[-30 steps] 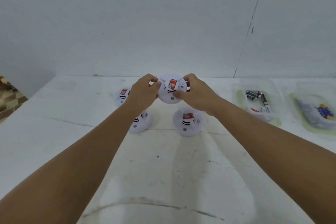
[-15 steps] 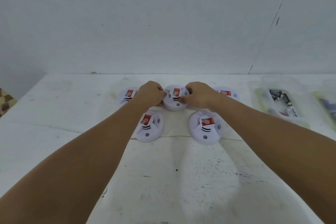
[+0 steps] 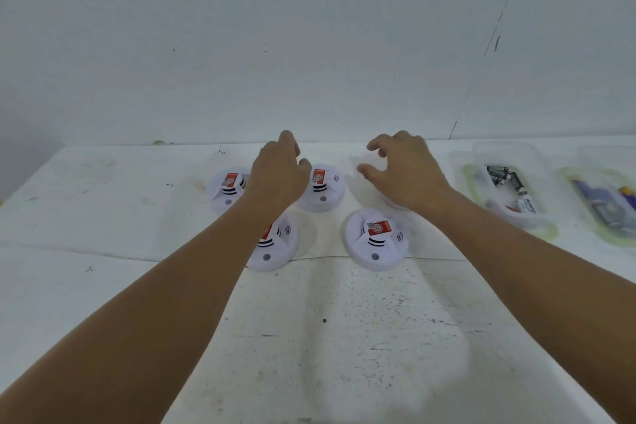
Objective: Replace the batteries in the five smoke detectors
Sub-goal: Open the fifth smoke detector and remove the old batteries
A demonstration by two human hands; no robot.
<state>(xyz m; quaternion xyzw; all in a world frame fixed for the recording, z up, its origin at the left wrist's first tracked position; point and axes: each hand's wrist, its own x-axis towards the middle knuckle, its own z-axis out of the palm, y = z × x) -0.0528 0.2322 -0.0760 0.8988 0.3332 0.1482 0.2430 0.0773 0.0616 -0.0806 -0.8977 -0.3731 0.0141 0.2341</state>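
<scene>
on the white table (image 3: pixel 103 217), the round white plastic smoke detector (image 3: pixel 321 188) lies label-up; your left hand (image 3: pixel 278 172) and right hand (image 3: pixel 402 172) hover released, fingers loosely curled.

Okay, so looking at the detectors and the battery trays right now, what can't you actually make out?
All in the head view:
- Fifth smoke detector: almost wholly hidden under the right hand.
- Near-left detector: label half covered by the left forearm.
- Far-right tray: cut off by the frame edge.
- Batteries in the nearer tray: too small to count or tell used from fresh.
</scene>
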